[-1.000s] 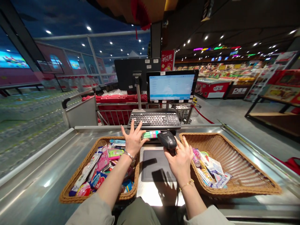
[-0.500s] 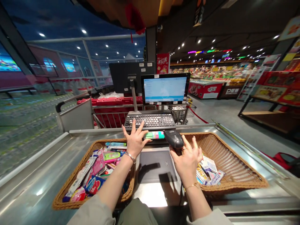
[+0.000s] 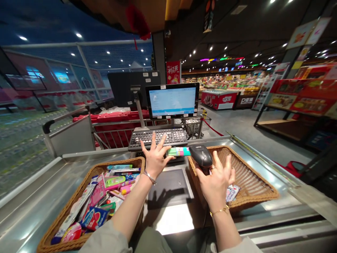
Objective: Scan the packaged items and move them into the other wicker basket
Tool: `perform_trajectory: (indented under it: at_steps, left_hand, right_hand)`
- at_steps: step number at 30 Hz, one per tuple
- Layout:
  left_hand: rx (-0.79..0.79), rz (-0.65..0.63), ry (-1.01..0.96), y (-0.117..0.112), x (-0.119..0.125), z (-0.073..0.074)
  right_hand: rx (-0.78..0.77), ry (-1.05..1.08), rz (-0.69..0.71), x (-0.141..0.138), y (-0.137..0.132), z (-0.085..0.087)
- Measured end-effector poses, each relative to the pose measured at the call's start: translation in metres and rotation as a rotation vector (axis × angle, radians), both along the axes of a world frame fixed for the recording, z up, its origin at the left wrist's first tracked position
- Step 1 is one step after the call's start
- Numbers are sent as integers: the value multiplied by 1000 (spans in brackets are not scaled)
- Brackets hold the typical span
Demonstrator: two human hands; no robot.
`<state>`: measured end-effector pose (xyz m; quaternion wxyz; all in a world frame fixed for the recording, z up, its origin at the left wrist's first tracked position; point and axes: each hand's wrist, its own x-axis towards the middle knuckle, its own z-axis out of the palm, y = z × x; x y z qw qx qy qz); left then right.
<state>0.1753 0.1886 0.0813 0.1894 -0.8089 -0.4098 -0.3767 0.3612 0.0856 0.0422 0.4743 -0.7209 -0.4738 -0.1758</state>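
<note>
Left hand (image 3: 156, 160) shifted toward three o'clock, pinching a slim green-pink pack (image 3: 180, 151). Right hand (image 3: 216, 182) grips a black plastic scanner (image 3: 200, 155).

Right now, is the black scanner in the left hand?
No, the black scanner is in the right hand, while the left hand pinches a colourful pack.

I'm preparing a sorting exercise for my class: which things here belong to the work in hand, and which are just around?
Likely in the work:
scanner, in the right hand
colourful packet, in the left hand
left basket
right basket

Apparently just around:
chest freezer
red poster
display stand
</note>
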Motion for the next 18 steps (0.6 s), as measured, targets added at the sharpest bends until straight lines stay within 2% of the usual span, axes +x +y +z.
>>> perform_trajectory:
  at_steps: [11, 18]
  left_hand:
    - [1, -94, 25, -2, 39, -1]
    - [-12, -169, 83, -2, 67, -13]
  right_hand:
    - [20, 61, -98, 36, -15, -3]
    - [17, 132, -177, 59, -20, -8]
